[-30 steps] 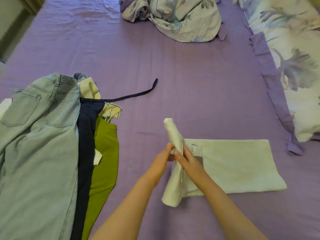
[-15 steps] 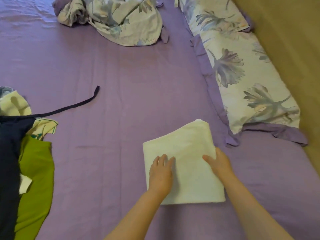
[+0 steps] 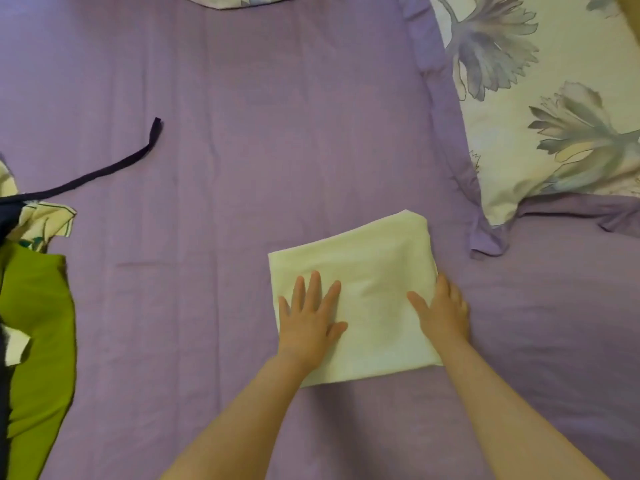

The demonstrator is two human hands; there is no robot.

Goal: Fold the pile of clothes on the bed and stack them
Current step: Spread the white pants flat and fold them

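Observation:
A cream-white garment lies folded into a rectangle on the purple bed sheet. My left hand rests flat on its left half with fingers spread. My right hand lies at the right edge, thumb on top of the cloth and fingers along the side. At the far left lies the pile of unfolded clothes: a green garment, a dark navy piece with a long strap, and a cream patterned cloth.
A floral pillow with a purple frill lies at the upper right, close to the folded garment's far corner. The edge of a floral bundle shows at the top. Bare purple sheet stretches between the pile and the folded piece.
One second ago both hands pinched a raised fold of the white garment; it now lies folded flat with both hands on it. The view has swung right and down, away from the jeans.

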